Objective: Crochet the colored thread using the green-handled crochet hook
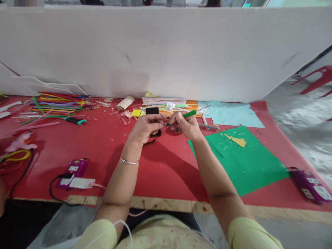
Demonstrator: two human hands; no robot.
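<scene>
Over the middle of the red table (166, 162), my two hands are close together. My left hand (146, 128) is closed in a pinch on a thin, dark strand that looks like wire. My right hand (187, 126) is wrapped round a tool with a green handle (190, 113); its dark tip is between my hands, by the strand. The fingers hide most of the tool, so its exact kind is unclear. Below my hands a small tangle of copper-coloured wire (178, 129) shows. A black phone-like object (152, 110) lies partly behind my left hand.
Colourful pipe cleaners (57, 103) are piled at left, near a cutter knife (75, 120). A cardboard tube (125, 103) lies by the white partition (166, 52). Green sheet (249, 166) and light blue sheet (233, 114) lie right. Purple power strips (77, 169) stand near both sides.
</scene>
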